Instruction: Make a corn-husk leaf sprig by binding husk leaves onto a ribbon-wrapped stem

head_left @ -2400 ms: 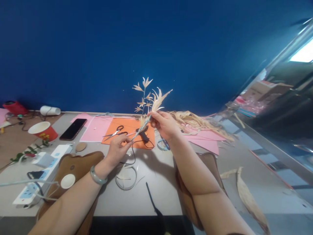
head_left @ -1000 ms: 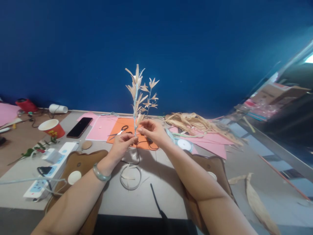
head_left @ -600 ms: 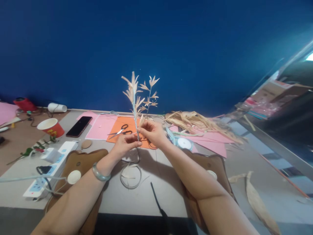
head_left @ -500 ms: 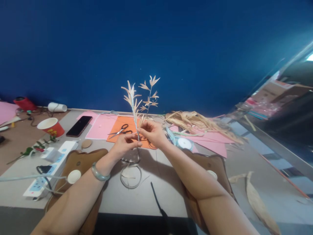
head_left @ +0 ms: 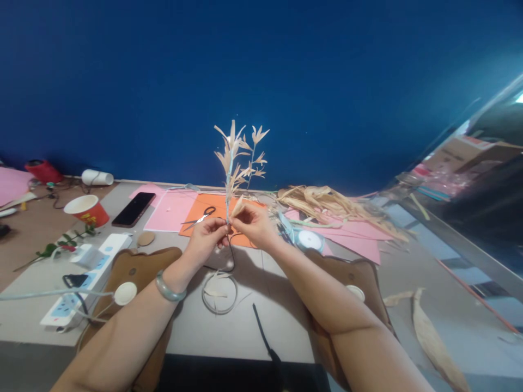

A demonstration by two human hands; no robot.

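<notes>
An upright stem with pale dried-husk leaves (head_left: pixel 231 158) stands between my two hands. My left hand (head_left: pixel 209 237) is closed on the lower part of the stem. My right hand (head_left: pixel 255 222) pinches a small piece of pale husk (head_left: pixel 238 206) against the stem, just above the left fingers. Behind it rises a second leafy sprig (head_left: pixel 258 146), its base hidden. Scissors (head_left: pixel 202 216) lie partly spread on the orange sheet (head_left: pixel 192 209) left of the hands. Beneath the hands, a coil of thin wire (head_left: pixel 219 311) rests on the table with husk scraps in it.
A heap of dried husks (head_left: pixel 327 200) lies on pink paper (head_left: pixel 363 243) at right, near a spool of ribbon (head_left: pixel 308 239). To the left are a phone (head_left: pixel 133 209), a paper cup (head_left: pixel 96 213) and a power strip (head_left: pixel 87 280). A loose husk (head_left: pixel 431 332) lies far right.
The leafy stem has turned and straightened, shifting slightly right toward the other sprig. My left fingers have curled in more tightly around its base. My right hand has moved slightly lower.
</notes>
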